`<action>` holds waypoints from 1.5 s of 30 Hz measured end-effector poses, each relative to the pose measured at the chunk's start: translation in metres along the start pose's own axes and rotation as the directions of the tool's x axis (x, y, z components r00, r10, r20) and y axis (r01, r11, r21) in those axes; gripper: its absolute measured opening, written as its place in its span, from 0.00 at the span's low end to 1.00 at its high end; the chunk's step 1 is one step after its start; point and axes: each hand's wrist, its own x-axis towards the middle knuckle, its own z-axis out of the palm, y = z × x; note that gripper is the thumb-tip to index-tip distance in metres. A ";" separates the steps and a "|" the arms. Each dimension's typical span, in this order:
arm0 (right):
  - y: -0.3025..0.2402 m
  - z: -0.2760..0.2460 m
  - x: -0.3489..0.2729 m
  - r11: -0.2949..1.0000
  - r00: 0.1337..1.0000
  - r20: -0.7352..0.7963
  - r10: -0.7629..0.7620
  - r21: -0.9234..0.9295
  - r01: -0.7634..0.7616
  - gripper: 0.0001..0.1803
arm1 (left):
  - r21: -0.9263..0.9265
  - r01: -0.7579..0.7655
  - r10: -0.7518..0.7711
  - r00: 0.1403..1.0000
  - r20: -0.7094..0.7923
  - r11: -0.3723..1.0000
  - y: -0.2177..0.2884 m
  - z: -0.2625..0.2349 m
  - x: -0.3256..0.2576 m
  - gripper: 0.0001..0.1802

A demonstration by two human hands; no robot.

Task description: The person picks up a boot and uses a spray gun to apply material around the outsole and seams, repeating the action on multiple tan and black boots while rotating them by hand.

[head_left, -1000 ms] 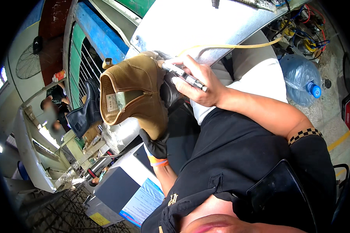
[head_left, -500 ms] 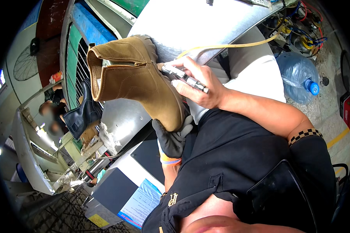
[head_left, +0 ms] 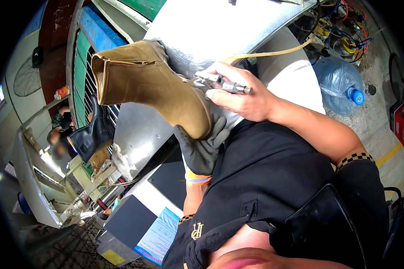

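A tan suede ankle boot [head_left: 148, 89] lies on its side in front of me, its opening facing left and its toe toward my body. My left hand [head_left: 201, 150], in a dark grey glove with an orange cuff, grips the boot from below at the toe. My right hand [head_left: 242, 96] is bare and closed around a small metal air tool [head_left: 222, 84], whose tip sits against the boot's upper near the toe. A yellow hose [head_left: 274, 53] runs from the tool up to the right.
Behind the boot stands a silvery metal machine housing [head_left: 220, 31]. A black boot [head_left: 92, 134] sits further left near another person. A grey cabinet [head_left: 130, 219] with a blue sheet is below. A large blue water bottle [head_left: 339, 83] and coloured cables lie at upper right.
The boot has been turned and tipped: its opening, which faced me, now points left, and the toe has swung down toward my gloved hand. My right hand stays at the upper with the tool.
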 end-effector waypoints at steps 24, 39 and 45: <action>-0.083 -0.058 0.002 0.915 0.914 0.075 0.400 -0.097 -0.392 0.10 | -0.011 0.239 -0.215 0.891 0.399 0.971 -0.014 0.064 0.055 0.58; -0.015 -0.010 -0.050 0.899 0.961 -0.188 -0.202 -0.424 0.106 0.24 | -0.281 0.398 -0.026 0.614 0.789 0.873 -0.021 0.069 0.119 0.50; -0.029 -0.053 -0.042 0.972 0.961 -0.243 -0.133 -0.220 0.079 0.21 | 0.553 -0.442 -0.048 0.749 0.661 0.706 0.014 0.044 0.098 0.39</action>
